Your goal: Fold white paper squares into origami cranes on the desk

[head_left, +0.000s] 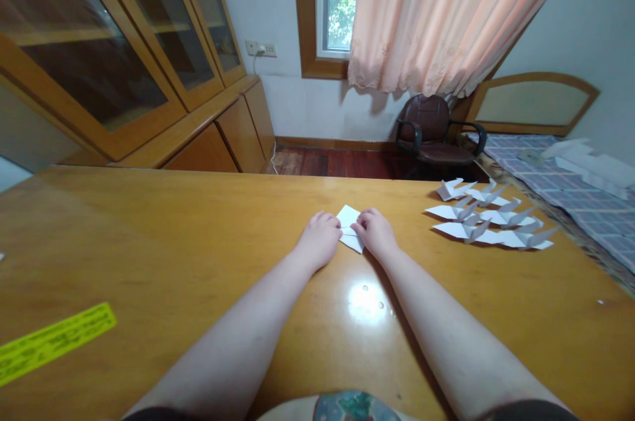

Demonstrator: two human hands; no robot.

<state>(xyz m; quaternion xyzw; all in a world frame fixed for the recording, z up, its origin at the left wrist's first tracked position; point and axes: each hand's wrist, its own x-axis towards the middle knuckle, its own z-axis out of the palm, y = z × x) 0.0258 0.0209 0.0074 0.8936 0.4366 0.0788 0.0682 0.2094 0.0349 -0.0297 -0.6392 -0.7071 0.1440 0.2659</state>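
A small folded piece of white paper lies on the wooden table straight ahead of me. My left hand rests at its left edge with fingers curled onto the paper. My right hand presses on its right side, fingertips pinched on the fold. Both hands meet over the middle of the paper, hiding part of it.
Several finished white paper cranes lie in rows on the table to the right. A yellow printed strip lies at the near left. Beyond the table stand a wooden glass-door cabinet, a dark armchair and a bed.
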